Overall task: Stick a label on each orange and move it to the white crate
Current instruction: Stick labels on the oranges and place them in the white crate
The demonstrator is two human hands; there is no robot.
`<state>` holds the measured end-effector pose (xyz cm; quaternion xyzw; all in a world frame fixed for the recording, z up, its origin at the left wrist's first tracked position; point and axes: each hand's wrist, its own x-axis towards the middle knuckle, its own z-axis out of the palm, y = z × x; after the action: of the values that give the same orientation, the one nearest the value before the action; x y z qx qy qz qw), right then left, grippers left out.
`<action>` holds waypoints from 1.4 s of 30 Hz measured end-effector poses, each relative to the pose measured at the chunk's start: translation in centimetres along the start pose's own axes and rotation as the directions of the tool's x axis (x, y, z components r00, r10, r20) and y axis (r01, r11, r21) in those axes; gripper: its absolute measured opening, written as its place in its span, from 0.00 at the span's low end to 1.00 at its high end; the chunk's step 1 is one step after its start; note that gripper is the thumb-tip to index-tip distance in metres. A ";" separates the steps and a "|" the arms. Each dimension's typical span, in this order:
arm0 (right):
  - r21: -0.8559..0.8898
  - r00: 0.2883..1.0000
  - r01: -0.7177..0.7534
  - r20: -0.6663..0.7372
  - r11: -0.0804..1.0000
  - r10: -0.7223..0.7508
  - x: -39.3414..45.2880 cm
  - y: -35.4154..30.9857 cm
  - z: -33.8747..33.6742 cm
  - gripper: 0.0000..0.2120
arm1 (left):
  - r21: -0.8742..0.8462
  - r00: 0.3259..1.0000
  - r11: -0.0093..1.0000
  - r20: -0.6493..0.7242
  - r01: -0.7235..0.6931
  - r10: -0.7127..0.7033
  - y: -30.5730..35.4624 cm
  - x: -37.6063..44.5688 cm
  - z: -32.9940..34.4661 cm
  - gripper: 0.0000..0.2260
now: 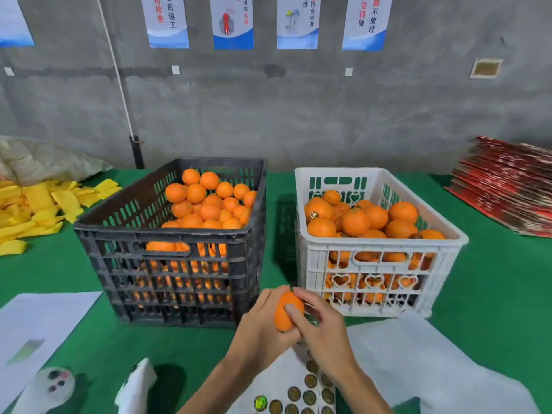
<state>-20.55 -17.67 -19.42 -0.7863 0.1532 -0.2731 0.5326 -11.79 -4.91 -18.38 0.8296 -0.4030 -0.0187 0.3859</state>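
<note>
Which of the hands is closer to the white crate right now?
Right. The right hand sits just in front of the white crate's near wall, thumb pressing on the held orange. The left hand cups that orange from the far side, before the black crate.

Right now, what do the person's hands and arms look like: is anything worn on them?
Both are bare. The left hand and right hand wear no gloves, and no ring, watch or bracelet shows. Both forearms are uncovered down to the bottom edge of the picture, with no sleeve in view. The fingernails look short and unpainted.
</note>
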 end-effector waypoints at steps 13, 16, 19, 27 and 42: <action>-0.567 0.951 0.077 0.290 0.820 0.110 -5.0 6.0 -2.5 0.37 | -0.148 0.984 0.982 -0.121 0.115 -0.134 -4.1 -1.3 5.8 0.27; -0.601 0.953 0.080 0.279 0.795 0.115 -4.6 6.5 -2.2 0.41 | -0.113 0.985 0.989 -0.135 0.092 -0.107 -4.7 -1.2 6.1 0.27; -0.650 0.957 0.142 0.284 0.747 0.065 -4.4 6.8 -1.8 0.40 | -0.107 0.986 0.991 -0.139 0.081 -0.095 -5.0 -1.4 6.3 0.27; -0.506 0.994 0.083 0.108 0.859 -0.033 -4.0 7.3 -1.1 0.13 | -0.141 0.990 0.990 -0.131 0.034 -0.052 -5.1 -1.6 6.3 0.30; -0.046 0.954 -0.102 -0.288 0.994 0.084 1.0 0.7 1.3 0.08 | -0.242 0.986 0.970 -0.158 0.007 -0.046 -3.3 -1.6 5.2 0.29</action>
<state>-18.96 -17.46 -20.17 -0.7464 0.2734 -0.3535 0.4931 -12.49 -5.77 -24.66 0.7809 -0.3537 -0.0047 0.5149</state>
